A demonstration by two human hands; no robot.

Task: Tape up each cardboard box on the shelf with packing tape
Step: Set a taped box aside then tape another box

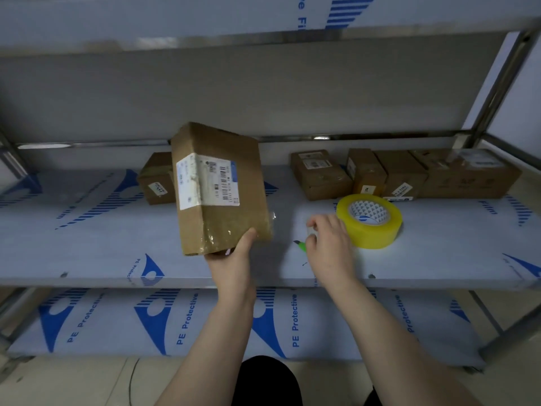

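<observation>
Head view: the left hand (231,256) grips only the near lower corner of the tilted cardboard box (218,186), thumb on its taped face, so the box stands raised off the shelf (87,244). With such a small hold the box may well twist or slip out and drop onto the shelf's front edge at 6 o'clock. The right hand (328,241), at 3 o'clock from the box, curls its fingers round a small green-tipped tool (300,245), possibly a cutter. Its tip points toward the left hand, which risks a nick if the hands close. The tape roll (369,220) lies flat, touching the right hand at its 2 o'clock. A row of boxes (322,174) crowds 1 o'clock and a small box (155,180) sits at 11. Bare shelf lies at 9 o'clock, and the upper shelf limits lifting.
</observation>
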